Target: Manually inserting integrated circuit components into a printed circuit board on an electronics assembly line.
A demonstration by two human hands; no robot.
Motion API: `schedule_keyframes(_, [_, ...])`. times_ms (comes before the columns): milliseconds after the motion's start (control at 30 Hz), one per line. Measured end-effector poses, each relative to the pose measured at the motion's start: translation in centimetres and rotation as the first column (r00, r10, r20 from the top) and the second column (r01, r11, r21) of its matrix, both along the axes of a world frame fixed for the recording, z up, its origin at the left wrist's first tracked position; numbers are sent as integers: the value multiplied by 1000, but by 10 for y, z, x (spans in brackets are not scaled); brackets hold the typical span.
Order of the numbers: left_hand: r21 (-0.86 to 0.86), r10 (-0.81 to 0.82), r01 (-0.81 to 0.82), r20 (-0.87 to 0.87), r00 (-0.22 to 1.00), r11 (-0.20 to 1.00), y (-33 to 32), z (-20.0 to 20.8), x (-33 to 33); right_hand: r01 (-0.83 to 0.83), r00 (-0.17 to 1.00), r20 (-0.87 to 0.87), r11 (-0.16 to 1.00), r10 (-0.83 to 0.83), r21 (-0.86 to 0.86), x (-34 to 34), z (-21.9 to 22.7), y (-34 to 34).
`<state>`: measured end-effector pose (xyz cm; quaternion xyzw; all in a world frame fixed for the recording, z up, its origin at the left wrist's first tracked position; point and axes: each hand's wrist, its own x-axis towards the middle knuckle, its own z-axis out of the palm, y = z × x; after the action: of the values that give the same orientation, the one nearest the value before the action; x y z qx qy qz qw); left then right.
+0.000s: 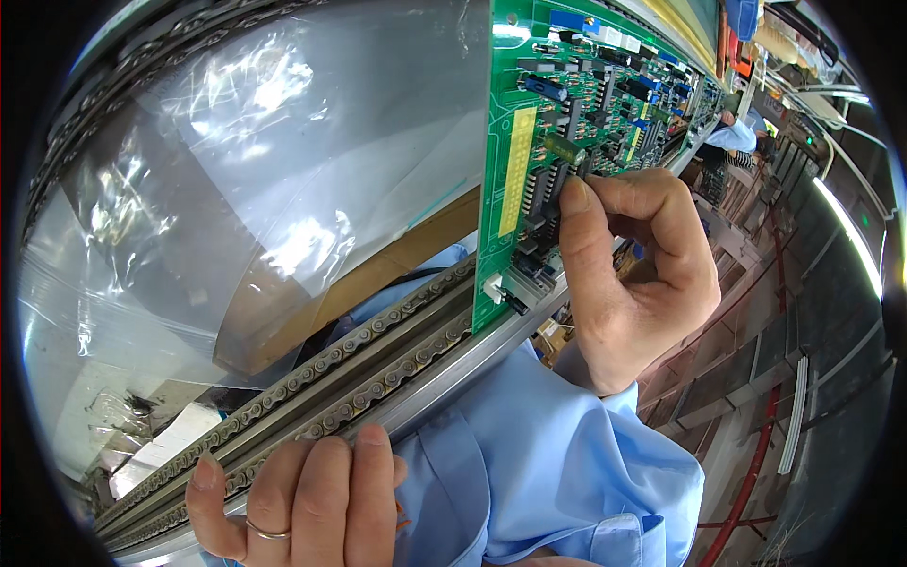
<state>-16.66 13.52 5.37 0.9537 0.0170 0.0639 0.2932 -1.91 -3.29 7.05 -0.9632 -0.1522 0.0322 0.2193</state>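
Note:
A green circuit board stands in the upper middle, filled with chips, small components and yellow strips. My right hand is at its lower part, thumb and index finger pinched together against a black chip. What sits between those fingertips is too small or hidden to make out. At the lower left, my left hand is curled with its fingers together over the metal rail; one finger wears a ring. A small orange bit shows beside that hand, but its grip is hidden.
Roller chains run along the rail from lower left toward the board. Clear plastic sheeting and a brown cardboard edge lie to the left. Far right, a person in blue is in the background near a bright lamp.

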Motion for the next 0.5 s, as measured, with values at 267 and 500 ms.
schedule_keyframes(267, [6,13,-13,24,1000,1000,0,-3,-1,-13,1000,3,1000,13,19,0,1,-1])
schedule_keyframes(500, [8,22,-22,-12,1000,1000,0,-2,-1,-11,1000,-10,1000,11,15,-1,0,0])
